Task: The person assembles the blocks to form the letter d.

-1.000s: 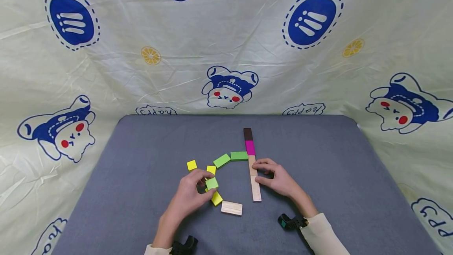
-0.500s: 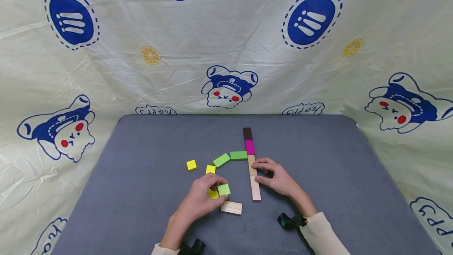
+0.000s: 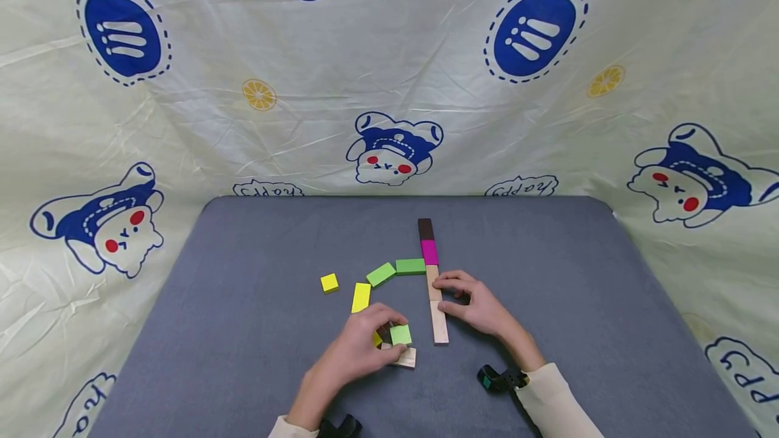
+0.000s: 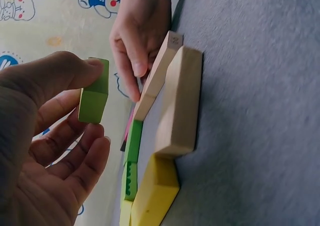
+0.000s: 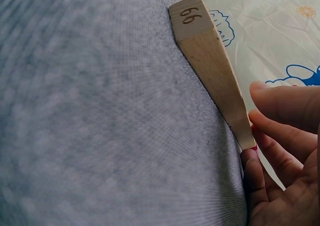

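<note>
My left hand (image 3: 359, 345) pinches a light green block (image 3: 400, 335) between thumb and fingers. In the left wrist view, that block (image 4: 94, 93) hangs above the table, over a row of blocks. Under the hand a plain wood block (image 3: 406, 359) and a yellow block (image 3: 377, 339) are partly hidden. My right hand (image 3: 476, 304) rests its fingertips along the right side of a straight line of plain wood blocks (image 3: 439, 323), thumb and forefinger apart. Seen from the right wrist, the near wood block (image 5: 215, 71) has "66" on its end.
Beyond the wood pieces the line continues with a magenta block (image 3: 429, 253) and a dark brown block (image 3: 425, 229). Two green blocks (image 3: 381, 275) and a yellow block (image 3: 361, 297) curve leftward from it. A small yellow block (image 3: 329, 283) lies apart on the grey tabletop (image 3: 243, 330).
My left hand has moved right and slightly toward me with the light green block, from over the yellow blocks to over the front wood block. The right hand has stayed in place.
</note>
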`<act>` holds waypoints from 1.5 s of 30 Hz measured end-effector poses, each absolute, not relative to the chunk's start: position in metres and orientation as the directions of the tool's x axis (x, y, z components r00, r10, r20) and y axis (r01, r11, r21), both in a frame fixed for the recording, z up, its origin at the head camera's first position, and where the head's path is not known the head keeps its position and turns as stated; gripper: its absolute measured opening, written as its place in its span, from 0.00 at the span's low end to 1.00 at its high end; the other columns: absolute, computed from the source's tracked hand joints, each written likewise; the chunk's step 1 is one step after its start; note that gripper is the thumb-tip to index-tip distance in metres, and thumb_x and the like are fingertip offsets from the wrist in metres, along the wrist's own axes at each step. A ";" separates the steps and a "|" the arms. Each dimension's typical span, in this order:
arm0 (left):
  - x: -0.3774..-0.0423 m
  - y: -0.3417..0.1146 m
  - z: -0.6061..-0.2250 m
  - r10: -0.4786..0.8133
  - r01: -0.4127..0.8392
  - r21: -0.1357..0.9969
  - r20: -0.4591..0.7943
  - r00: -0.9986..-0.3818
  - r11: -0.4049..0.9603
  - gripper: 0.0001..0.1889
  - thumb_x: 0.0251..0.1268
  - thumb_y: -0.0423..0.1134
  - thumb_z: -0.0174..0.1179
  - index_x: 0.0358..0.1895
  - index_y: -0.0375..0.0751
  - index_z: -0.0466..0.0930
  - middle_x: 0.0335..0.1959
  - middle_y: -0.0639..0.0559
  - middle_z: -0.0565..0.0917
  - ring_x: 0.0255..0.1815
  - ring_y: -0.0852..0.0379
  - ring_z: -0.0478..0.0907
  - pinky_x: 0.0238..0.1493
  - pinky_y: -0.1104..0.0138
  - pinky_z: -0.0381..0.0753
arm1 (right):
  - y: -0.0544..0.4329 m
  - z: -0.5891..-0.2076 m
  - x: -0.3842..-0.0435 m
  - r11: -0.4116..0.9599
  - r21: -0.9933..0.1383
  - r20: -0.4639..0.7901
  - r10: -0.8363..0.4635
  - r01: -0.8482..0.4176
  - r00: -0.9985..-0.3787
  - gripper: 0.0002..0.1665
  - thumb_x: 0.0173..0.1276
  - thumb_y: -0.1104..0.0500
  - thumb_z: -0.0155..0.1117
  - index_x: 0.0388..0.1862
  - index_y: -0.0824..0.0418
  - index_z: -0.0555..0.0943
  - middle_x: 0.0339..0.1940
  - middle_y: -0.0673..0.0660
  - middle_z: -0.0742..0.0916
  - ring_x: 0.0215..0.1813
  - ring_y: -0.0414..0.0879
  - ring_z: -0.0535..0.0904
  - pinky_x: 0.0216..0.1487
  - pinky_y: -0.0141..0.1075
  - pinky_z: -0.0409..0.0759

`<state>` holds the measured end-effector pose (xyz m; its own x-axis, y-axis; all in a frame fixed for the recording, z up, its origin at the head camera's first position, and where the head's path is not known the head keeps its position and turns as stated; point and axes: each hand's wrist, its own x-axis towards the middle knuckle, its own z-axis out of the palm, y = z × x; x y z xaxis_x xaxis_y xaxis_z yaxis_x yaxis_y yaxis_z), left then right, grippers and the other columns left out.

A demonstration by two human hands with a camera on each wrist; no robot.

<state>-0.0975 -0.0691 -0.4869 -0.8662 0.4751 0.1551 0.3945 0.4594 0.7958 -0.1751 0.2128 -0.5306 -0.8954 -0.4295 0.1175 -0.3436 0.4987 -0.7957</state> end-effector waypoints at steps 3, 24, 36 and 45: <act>-0.097 -0.064 -0.487 0.495 0.397 0.778 0.129 -0.859 0.487 0.16 0.59 0.36 0.75 0.51 0.45 0.86 0.45 0.57 0.84 0.43 0.60 0.79 0.49 0.68 0.83 | 0.213 -0.531 -0.176 0.488 -0.799 0.126 -0.434 -0.351 -0.892 0.22 0.68 0.57 0.73 0.60 0.57 0.85 0.62 0.57 0.83 0.64 0.54 0.77 0.57 0.41 0.76; -0.094 -0.037 -0.503 0.604 0.526 0.672 0.146 -0.784 0.521 0.15 0.58 0.41 0.75 0.49 0.48 0.88 0.46 0.61 0.87 0.49 0.64 0.78 0.54 0.71 0.77 | 0.215 -0.534 -0.176 0.474 -0.802 0.142 -0.440 -0.363 -0.887 0.21 0.69 0.58 0.72 0.60 0.59 0.85 0.62 0.57 0.83 0.68 0.57 0.76 0.67 0.40 0.74; -0.097 -0.030 -0.510 0.618 0.537 0.627 0.110 -0.778 0.565 0.16 0.59 0.44 0.74 0.51 0.50 0.88 0.48 0.61 0.87 0.51 0.63 0.79 0.57 0.68 0.78 | 0.214 -0.532 -0.175 0.478 -0.799 0.144 -0.437 -0.365 -0.888 0.21 0.69 0.57 0.72 0.60 0.60 0.85 0.62 0.57 0.84 0.67 0.57 0.77 0.66 0.41 0.74; -0.096 -0.027 -0.511 0.604 0.511 0.592 0.050 -0.795 0.623 0.16 0.60 0.47 0.75 0.51 0.53 0.88 0.48 0.63 0.86 0.51 0.65 0.78 0.53 0.64 0.74 | 0.215 -0.533 -0.176 0.470 -0.810 0.135 -0.434 -0.351 -0.891 0.21 0.70 0.57 0.71 0.60 0.60 0.85 0.62 0.58 0.83 0.61 0.54 0.78 0.54 0.36 0.75</act>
<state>-0.0965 -0.0267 -0.5108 -0.7951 0.6045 0.0498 0.5109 0.6232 0.5921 -0.1759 0.2153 -0.5333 -0.8909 -0.4338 0.1346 -0.3512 0.4701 -0.8097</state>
